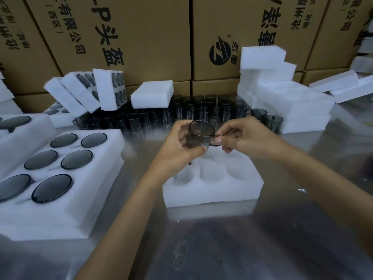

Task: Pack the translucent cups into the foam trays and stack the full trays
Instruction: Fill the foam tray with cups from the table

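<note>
Two hands hold one translucent cup (199, 136) just above the empty foam tray (212, 184): left hand (179, 144) wraps its wall, right hand (240, 136) fingers pinch the handle. It looks light, rigid, slippery; gripping the wall seems safest.

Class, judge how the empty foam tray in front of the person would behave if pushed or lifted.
The empty foam tray is white foam, so probably light and easy to slide on the shiny metal table. Its thick block shape suggests it keeps its form, though foam likely dents.

brown printed cardboard boxes (141, 37) stand stacked behind a shiny metal table (262, 239).
</note>
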A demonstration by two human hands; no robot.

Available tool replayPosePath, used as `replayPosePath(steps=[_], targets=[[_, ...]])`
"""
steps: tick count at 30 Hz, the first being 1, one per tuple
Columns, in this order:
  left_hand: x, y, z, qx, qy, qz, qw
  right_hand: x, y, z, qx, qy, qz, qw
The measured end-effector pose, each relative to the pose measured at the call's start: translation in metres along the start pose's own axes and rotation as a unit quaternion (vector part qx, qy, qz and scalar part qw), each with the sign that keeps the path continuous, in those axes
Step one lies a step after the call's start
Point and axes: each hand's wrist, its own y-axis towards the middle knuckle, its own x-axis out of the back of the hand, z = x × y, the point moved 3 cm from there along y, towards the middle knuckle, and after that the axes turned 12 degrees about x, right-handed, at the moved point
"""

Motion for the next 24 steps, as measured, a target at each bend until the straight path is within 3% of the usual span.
replayPosePath(steps=[3, 7, 14, 20, 22, 24], targets=[[-0.008, 0.009, -0.003, -0.027, 0.126, -0.025, 0.991, -0.006, -0.007, -0.012, -0.027, -0.008, -0.045, 0.999], [-0.009, 0.019, -0.001, 0.001, 0.234, -0.009, 0.972, -0.020, -0.016, -0.028, -0.075, 0.044, -0.061, 0.994], [0.000, 0.017, 0.004, 0.007, 0.267, -0.023, 0.963, -0.027, -0.016, -0.036, -0.041, 0.019, -0.046, 0.998], [-0.002, 0.011, 0.008, 0.008, 0.256, -0.051, 0.965, -0.022, -0.015, -0.047, -0.069, 0.100, -0.015, 0.993], [-0.001, 0.011, 0.011, 0.014, 0.252, -0.066, 0.965, -0.019, -0.012, -0.048, -0.062, 0.079, -0.047, 0.994], [0.000, 0.012, 0.013, 0.001, 0.267, -0.082, 0.960, -0.014, -0.013, -0.045, -0.001, -0.042, -0.120, 0.992]])
